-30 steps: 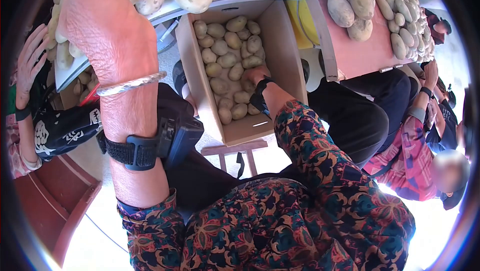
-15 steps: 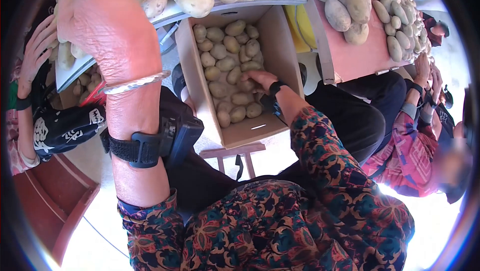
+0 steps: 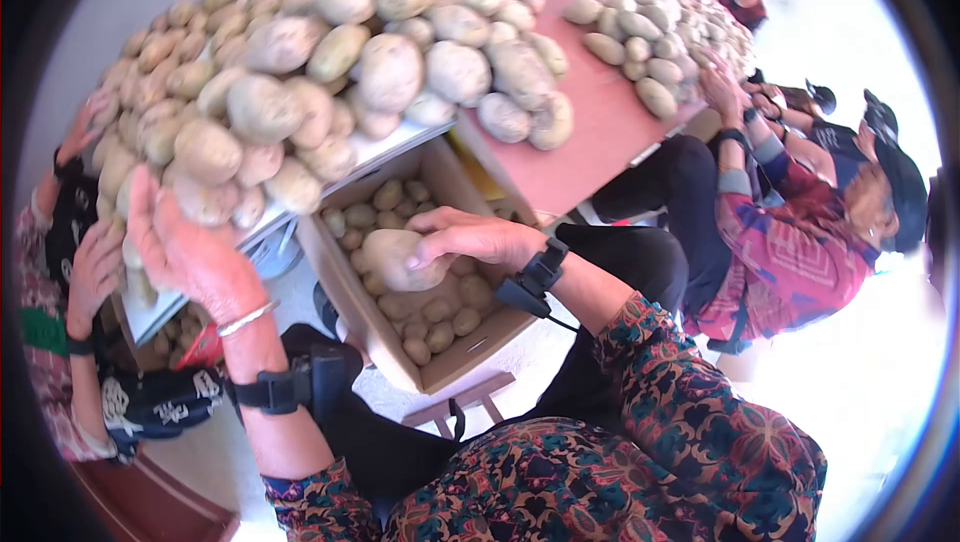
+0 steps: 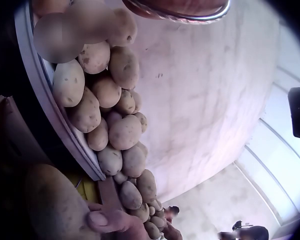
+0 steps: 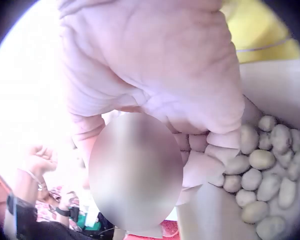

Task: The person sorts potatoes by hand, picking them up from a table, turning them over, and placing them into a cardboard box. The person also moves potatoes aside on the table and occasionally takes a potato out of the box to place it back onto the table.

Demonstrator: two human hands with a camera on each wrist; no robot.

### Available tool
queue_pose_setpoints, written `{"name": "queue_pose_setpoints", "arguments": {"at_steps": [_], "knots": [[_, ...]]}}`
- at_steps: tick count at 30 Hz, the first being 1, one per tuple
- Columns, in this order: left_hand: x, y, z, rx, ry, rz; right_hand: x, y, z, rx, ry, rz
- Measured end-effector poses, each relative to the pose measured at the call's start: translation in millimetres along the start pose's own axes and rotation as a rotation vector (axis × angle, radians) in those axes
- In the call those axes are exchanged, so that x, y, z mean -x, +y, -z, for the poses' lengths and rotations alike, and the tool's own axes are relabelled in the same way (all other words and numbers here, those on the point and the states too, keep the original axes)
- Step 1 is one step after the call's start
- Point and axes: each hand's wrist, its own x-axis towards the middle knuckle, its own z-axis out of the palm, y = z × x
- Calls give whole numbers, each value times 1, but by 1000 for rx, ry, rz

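Note:
My right hand [image 3: 480, 242] grips a large pale potato [image 3: 395, 260], thumb on its near side, over the cardboard box [image 3: 425, 377]. In the right wrist view a blurred oval covers most of what lies under the right palm [image 5: 150, 65]. The left wrist view shows the same potato [image 4: 55, 202] at the lower left with the right thumb [image 4: 97, 220] against it. Smaller potatoes [image 3: 440, 337] lie in the box below. My left hand [image 3: 195, 252] is raised at the front edge of the potato pile [image 3: 265, 107], fingers extended and holding nothing.
The pile covers a white-edged table [image 3: 350, 177]; a pink board [image 3: 600, 152] with more potatoes adjoins it. Another person's hand [image 3: 95, 267] is close at the left, and a person in a plaid shirt [image 3: 790, 272] sits at the right. A small wooden stool [image 3: 460, 402] stands below the box.
My right hand has come up out of the box and now holds a large potato above it. My left hand has moved lower and back from the pile. The head view has swung, showing more table.

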Motion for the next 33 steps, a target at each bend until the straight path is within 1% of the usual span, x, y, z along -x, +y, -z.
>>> {"name": "queue_pose_setpoints", "arguments": {"at_steps": [1, 2, 4, 5, 7, 8, 9, 11, 12, 13, 15, 16, 17, 18, 19, 20, 21, 23, 25, 27, 28, 29, 31, 33], "knots": [[3, 1, -1, 51, -2, 20, 9, -10, 2, 1, 42, 9], [6, 0, 0, 77, -29, 34, 17, -21, 4, 25, 52, 54], [6, -1, 0, -303, -116, -207, 27, -33, 9, 42, 87, 147], [7, -4, -3, -298, -121, -223, 31, -42, 9, 43, 88, 165], [14, -6, -7, -179, -167, -190, 38, -57, 8, -179, 119, 331], [19, -4, -11, -289, -177, -267, 37, -59, 11, -251, 102, 382], [26, 0, -15, -289, -178, -280, 35, -61, 14, -251, 97, 394], [42, 7, -25, -382, -280, -361, 30, -65, 19, -362, 143, 502], [45, 2, -26, -350, -376, -363, 27, -66, 20, -367, 156, 514], [50, 2, -30, -337, -398, -365, 22, -66, 18, -384, 187, 531], [68, -1, -37, -339, -623, -202, 15, -63, 16, -416, 261, 561], [75, -2, -39, -402, -731, -217, 16, -65, 13, -393, 302, 585], [81, -5, -45, -389, -757, -210, 18, -68, 9, -374, 341, 604], [87, -7, -50, -393, -798, -248, 19, -70, 7, -362, 384, 611], [91, -9, -54, -396, -832, -291, 25, -75, 6, -353, 389, 612], [92, -9, -57, -375, -855, -222, 18, -72, 6, -295, 437, 670], [95, -10, -61, -369, -866, -220, 17, -75, 6, -236, 485, 725], [101, -11, -69, -342, -863, -122, 26, -74, 4, 58, 678, 693], [106, -14, -74, -347, -861, -99, 26, -70, 4, 50, 698, 680], [108, -17, -77, -363, -868, 10, 28, -65, 3, 30, 720, 698], [107, -22, -76, -320, -874, 85, 28, -62, 3, 10, 733, 715], [107, -24, -76, -317, -882, 86, 28, -59, 2, 9, 742, 714], [108, -24, -75, -245, -865, 249, 28, -58, 3, 9, 746, 772], [109, -25, -74, -255, -876, 262, 28, -55, 5, 26, 737, 753]]}}
